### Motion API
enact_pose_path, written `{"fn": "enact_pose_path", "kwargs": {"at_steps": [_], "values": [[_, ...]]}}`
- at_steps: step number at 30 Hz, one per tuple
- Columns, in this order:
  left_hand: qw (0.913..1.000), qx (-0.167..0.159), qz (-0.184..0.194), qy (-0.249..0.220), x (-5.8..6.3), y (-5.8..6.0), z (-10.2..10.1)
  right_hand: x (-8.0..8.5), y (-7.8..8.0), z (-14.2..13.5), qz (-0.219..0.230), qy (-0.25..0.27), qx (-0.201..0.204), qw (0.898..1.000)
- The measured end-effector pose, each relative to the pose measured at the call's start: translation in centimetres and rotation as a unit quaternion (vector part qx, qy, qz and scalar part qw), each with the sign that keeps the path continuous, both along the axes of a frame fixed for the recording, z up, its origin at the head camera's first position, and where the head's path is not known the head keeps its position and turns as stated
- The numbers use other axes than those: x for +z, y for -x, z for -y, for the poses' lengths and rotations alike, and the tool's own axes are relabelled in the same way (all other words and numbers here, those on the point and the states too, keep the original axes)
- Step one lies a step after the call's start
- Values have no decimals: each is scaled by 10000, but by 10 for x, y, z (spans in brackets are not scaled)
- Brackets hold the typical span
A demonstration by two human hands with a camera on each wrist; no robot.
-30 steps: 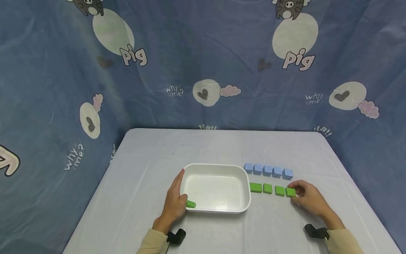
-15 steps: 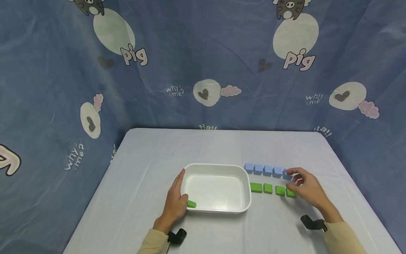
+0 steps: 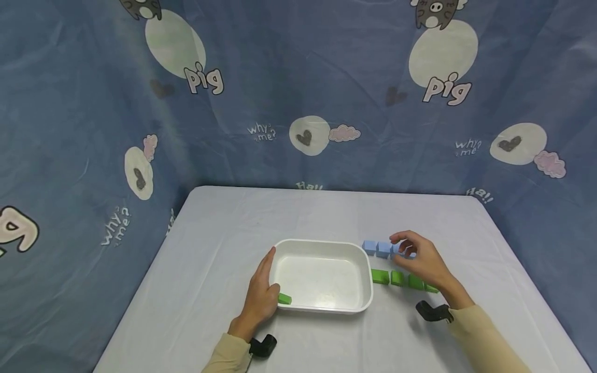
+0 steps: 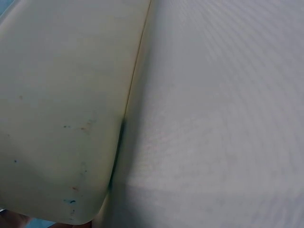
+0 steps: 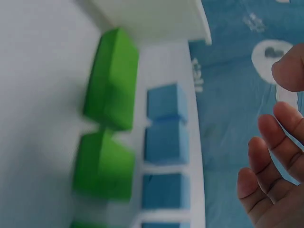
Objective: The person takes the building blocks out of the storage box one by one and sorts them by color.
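In the head view my left hand [image 3: 260, 299] holds the left side of the white tray [image 3: 322, 310], fingers along the wall and thumb at the rim. Beside that thumb a green block [image 3: 284, 299] lies in the tray's near left corner. My right hand [image 3: 422, 259] hovers over the row of blue blocks [image 3: 369, 247], hiding its right part. Its fingers are loosely bent and separated, with nothing between them in the right wrist view. A row of green blocks [image 3: 397, 278] lies nearer, its right end partly behind the wrist.
The blocks stand on a white-covered table [image 3: 224, 223], just right of the tray. A blue printed curtain [image 3: 242, 93] rises behind and at the left. Black wrist cameras jut from both forearms, the right camera [image 3: 432, 311] close to the green row.
My right hand has left the rightmost green block and moved left and away from me, over the blue row. My left hand stays on the tray. The head view has shifted slightly.
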State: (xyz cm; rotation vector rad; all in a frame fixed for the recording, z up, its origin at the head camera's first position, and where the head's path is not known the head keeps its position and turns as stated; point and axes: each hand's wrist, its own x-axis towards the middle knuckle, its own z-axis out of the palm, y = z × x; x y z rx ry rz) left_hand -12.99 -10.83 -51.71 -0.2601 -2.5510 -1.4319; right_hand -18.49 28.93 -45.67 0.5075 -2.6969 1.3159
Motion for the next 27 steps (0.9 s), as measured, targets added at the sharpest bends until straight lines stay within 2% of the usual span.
{"fn": "enact_pose_path", "kwargs": {"at_steps": [9, 27], "values": [[10000, 3, 54, -24, 1, 1, -2, 14, 20, 40, -49, 232, 433, 9988], [10000, -21, 56, -76, 4, -2, -2, 10, 40, 114, -250, 385, 1310, 9903]]}}
